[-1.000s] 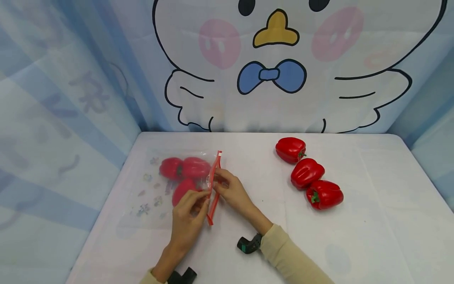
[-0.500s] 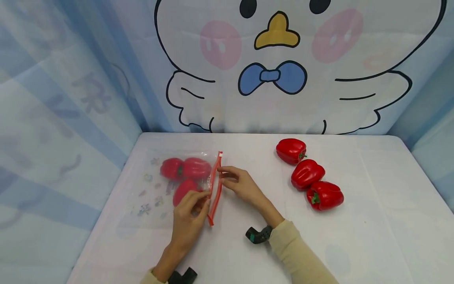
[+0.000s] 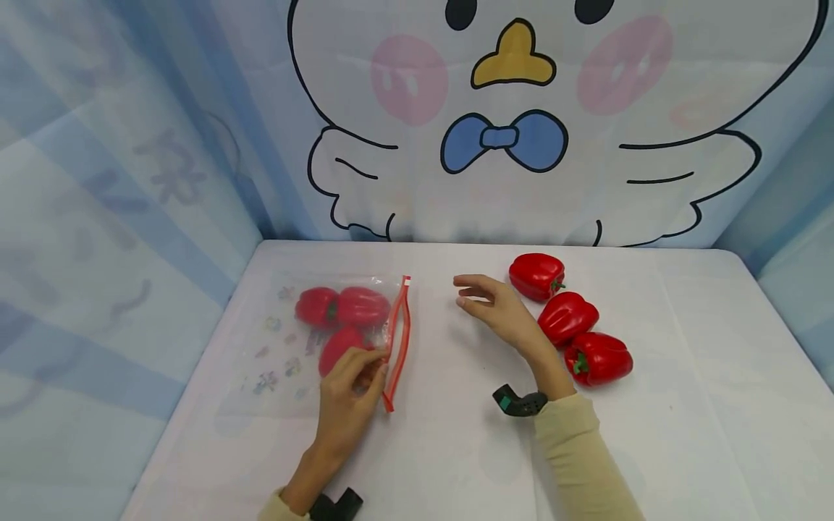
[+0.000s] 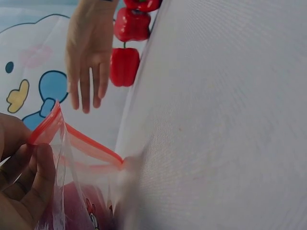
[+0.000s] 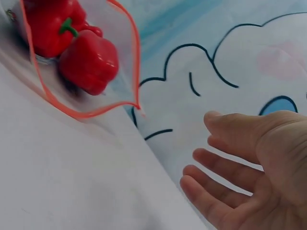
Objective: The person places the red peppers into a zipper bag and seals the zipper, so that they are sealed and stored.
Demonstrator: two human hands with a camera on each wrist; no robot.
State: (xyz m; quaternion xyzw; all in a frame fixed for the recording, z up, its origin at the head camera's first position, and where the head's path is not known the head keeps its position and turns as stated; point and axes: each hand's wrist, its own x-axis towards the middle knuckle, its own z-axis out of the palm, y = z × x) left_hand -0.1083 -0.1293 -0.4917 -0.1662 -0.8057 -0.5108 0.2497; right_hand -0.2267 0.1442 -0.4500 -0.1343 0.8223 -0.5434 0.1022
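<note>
My left hand (image 3: 352,391) pinches the red zip edge of a clear, printed zip bag (image 3: 260,340) lying on the table. Inside the bag are three red bell peppers (image 3: 362,307), and its mouth (image 5: 86,115) gapes toward the right. My right hand (image 3: 502,311) is raised between the bag and a row of three loose red bell peppers (image 3: 567,318), its fingers extended and holding nothing. In the left wrist view, thumb and fingers (image 4: 43,167) grip the zip strip. The right wrist view shows the right hand (image 5: 254,167) with fingers spread slightly.
A white cloth covers the table (image 3: 704,405). Behind it hangs a curtain (image 3: 508,195) printed with a cartoon bird, and another curtain (image 3: 117,289) closes off the left side. Black camera mounts (image 3: 519,402) are strapped to both wrists.
My right hand has let go of the bag's zip edge and moved right toward the loose peppers. The bag mouth has spread wider. The left hand keeps its place.
</note>
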